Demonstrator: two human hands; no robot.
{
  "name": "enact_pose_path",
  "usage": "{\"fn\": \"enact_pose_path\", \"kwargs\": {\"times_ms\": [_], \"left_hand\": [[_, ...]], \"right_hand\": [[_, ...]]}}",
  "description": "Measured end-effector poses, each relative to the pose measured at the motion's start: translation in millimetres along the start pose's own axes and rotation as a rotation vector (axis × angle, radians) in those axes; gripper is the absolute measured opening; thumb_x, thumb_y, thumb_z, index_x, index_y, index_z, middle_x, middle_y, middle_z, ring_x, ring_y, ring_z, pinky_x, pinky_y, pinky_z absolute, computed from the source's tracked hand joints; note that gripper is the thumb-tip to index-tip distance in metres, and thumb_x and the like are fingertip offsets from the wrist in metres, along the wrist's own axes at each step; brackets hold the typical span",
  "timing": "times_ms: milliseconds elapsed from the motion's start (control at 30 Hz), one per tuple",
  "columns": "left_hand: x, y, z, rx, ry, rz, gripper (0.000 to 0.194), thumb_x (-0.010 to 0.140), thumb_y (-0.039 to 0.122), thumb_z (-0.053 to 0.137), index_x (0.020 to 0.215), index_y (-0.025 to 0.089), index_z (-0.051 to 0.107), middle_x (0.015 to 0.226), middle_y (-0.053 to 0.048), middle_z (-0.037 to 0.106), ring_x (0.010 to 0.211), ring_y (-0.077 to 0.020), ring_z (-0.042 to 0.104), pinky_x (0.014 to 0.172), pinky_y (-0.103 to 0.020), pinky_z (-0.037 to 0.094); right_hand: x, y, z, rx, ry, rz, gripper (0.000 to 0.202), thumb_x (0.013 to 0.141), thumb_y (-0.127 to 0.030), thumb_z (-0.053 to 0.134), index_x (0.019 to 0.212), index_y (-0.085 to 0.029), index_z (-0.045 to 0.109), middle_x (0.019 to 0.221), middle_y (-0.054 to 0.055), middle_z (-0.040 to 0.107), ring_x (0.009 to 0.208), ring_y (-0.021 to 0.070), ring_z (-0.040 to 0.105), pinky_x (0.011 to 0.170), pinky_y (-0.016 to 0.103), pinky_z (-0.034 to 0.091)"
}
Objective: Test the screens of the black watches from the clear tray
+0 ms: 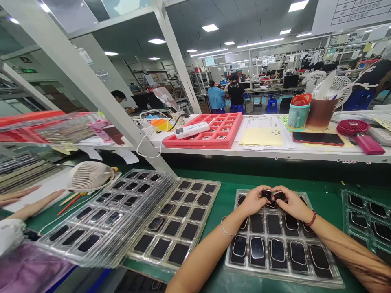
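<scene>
My left hand [255,200] is closed on a small dark smartwatch body [266,195] between thumb and fingers. Close beside it, my right hand [293,204] pinches a second dark watch body [279,195]. Both hands are over the far part of a clear plastic tray [262,266]. In the tray's front row lie several smartwatch bodies with rounded silver rims, such as this watch body [277,250]. Some pockets behind them show only dark rectangular bottoms. My forearms and hands hide part of the tray's far rows.
At left stands a tall stack of clear trays [104,219] with watch bodies; beside it is another tray [183,211]. More watches lie in a tray [366,215] at right. A shelf [256,151] bears a red divided box [214,134] and phone [317,138]. A co-worker's hand [42,203] rests at left.
</scene>
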State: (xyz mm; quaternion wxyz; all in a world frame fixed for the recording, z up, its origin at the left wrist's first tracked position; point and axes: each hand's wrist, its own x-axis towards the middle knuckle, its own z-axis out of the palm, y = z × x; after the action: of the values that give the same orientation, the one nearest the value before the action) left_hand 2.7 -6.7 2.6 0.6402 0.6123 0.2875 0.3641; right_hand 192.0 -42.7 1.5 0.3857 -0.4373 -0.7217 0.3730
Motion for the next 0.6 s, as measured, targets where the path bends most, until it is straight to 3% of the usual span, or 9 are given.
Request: {"fn": "enact_pose_path", "kwargs": {"times_ms": [133,600], "left_hand": [[0.6,-1.6,-0.5,0.024,0.011,-0.022,0.034,0.071,0.005,0.053,0.104,0.014,0.059,0.088,-0.005,0.064,0.076,-0.0144,0.062,0.075,-0.029,0.052],[-0.2,-2.4,-0.3,0.001,0.011,-0.011,0.037,0.069,0.006,0.059,0.106,0.014,0.057,0.088,-0.004,0.064,0.077,-0.0141,0.061,0.076,-0.028,0.051]], "right_hand": [[-0.3,0.0,-0.1,0.006,-0.012,-0.015,0.034,0.080,-0.012,0.049,0.113,-0.018,0.052,0.094,0.004,0.063,0.083,0.0178,0.060,0.073,0.029,0.048],[0.1,-1.0,0.1,-0.002,0.000,0.003,0.033,0.081,-0.013,0.049,0.113,-0.018,0.052,0.095,0.005,0.063,0.085,0.0188,0.060,0.076,0.031,0.048]]}}
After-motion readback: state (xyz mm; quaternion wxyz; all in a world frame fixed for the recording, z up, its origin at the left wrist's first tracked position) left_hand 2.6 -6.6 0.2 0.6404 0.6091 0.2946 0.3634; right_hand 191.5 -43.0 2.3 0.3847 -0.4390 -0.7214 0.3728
